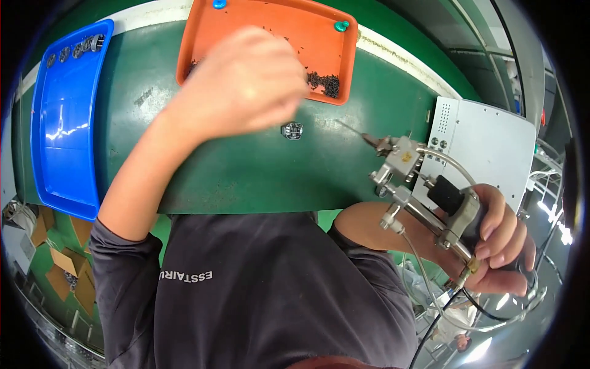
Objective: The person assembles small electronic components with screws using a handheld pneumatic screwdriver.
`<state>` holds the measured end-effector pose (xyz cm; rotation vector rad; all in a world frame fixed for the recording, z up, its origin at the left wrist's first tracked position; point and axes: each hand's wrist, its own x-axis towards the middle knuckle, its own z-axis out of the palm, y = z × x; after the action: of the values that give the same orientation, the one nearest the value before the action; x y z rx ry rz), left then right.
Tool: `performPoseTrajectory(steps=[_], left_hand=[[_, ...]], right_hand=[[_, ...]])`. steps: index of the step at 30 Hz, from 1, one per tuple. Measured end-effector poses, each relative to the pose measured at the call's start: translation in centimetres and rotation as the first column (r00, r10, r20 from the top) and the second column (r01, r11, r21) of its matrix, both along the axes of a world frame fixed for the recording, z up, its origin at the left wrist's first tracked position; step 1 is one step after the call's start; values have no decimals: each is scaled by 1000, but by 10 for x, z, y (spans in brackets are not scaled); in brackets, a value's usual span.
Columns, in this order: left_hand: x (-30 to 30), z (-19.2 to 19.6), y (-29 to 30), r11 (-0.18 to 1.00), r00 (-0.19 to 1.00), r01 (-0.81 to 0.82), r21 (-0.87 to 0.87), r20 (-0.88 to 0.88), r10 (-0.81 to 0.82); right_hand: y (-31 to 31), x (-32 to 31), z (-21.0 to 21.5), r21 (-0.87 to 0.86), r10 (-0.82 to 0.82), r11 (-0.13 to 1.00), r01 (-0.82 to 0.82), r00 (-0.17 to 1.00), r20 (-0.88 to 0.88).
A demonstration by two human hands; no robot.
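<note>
1. I see my right hand (501,243) wrapped tight around the dark grip of a pistol-shaped metal tool (424,197), at the near right, off the edge of the green counter (246,172); its thin tip points left toward the middle of the counter.
2. My left hand (246,83) hangs over the near edge of the orange tray (270,37), fingers curled in; it is blurred, so I cannot tell whether it pinches anything.
3. A heap of small dark screws (324,83) lies in the tray's near right corner, just right of that hand; 1 small round metal part (292,130) sits alone on the counter, near the tray.
4. I judge the tool rigid and fairly heavy, with thin hoses (424,277) trailing from its rear that may tug; the grip is the place to hold it, clear of the tip.
5. The screws look tiny, light and slippery; a fingertip pinch on 1 at a time suits them.
6. A blue tray (67,117) at the far left holds round parts along its far end; a grey box (485,141) sits at the right.
</note>
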<state>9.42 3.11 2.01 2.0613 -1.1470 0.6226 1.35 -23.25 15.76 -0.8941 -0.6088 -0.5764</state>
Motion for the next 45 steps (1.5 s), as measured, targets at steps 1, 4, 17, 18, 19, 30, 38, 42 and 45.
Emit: performPoseTrajectory(steps=[1, 4, 17, 18, 19, 30, 38, 42, 45], left_hand=[[3, 3, 12, 989, 992, -121, 83, -35, 125], [11, -8, 26, 949, 949, -313, 31, 49, 311], [-46, -15, -4, 993, 933, 104, 52, -352, -79], [-46, -15, -5, 993, 935, 102, 65, -347, -73], [-46, -16, -5, 993, 934, 104, 62, -349, -76], [-48, -23, -5, 996, 933, 92, 20, -352, -79], [-50, -29, -4, 996, 924, 85, -3, -373, -80], [-50, -28, -4, 995, 917, 93, -29, -386, -97], [-48, -27, -5, 994, 910, 103, -21, -403, -103]], right_hand=[[-6, -2, 0, -41, -6, 999, 7, 999, 33], [-10, -1, -3, -324, 44, 944, -55, 998, -43], [-20, 11, -11, -404, 166, 889, -215, 974, -153], [-19, 10, -10, -414, 162, 884, -219, 973, -167], [-18, 10, -11, -422, 159, 879, -222, 971, -180], [-5, 11, -17, -359, 199, 896, -261, 959, -201], [5, 19, -25, -360, 285, 867, -344, 936, -208], [17, 22, -31, -361, 339, 848, -388, 920, -195], [18, 27, -10, -552, 388, 667, -501, 866, -316]])
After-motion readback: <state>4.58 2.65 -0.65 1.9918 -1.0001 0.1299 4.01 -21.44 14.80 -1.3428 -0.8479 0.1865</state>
